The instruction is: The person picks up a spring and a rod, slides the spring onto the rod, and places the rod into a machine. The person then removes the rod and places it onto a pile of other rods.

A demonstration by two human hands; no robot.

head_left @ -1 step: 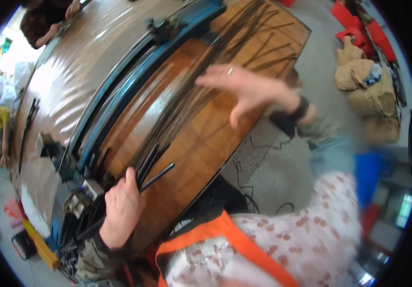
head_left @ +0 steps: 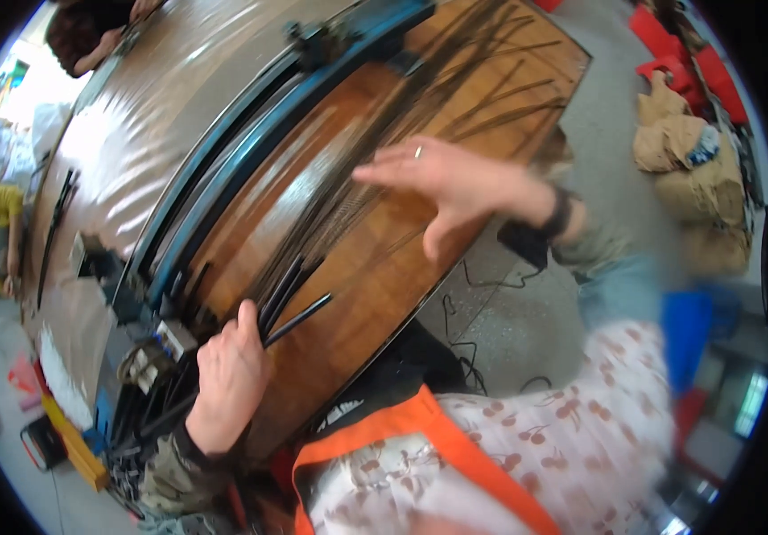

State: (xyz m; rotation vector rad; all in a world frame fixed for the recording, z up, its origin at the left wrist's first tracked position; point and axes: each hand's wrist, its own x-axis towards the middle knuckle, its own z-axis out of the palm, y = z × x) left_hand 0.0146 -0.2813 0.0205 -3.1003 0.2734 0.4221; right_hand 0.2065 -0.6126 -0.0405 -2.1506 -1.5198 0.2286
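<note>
My left hand [head_left: 231, 379] is closed around several black rods [head_left: 302, 318], at the near left part of the wooden table. Their ends stick out past the fingers, and one points off to the right of the others. My right hand [head_left: 451, 183] is open, its fingers stretched and the thumb apart, with a ring on one finger. It is over a long bundle of thin brown-grey rods [head_left: 357, 147] lying lengthwise on the table [head_left: 375, 276]. Whether it touches them I cannot tell.
A long blue metal rail [head_left: 250, 160] with a clamp-like fitting [head_left: 317, 45] runs beyond the rods. Machine parts [head_left: 148, 361] stand left of my left hand. Brown sacks [head_left: 701, 178] and a blue bin [head_left: 685, 334] are at right. Other people work across the plastic-covered table [head_left: 148, 134].
My right hand has moved slightly toward me and to the left over the rods. My left hand keeps its grip on the black rods. The whole view has shifted a little.
</note>
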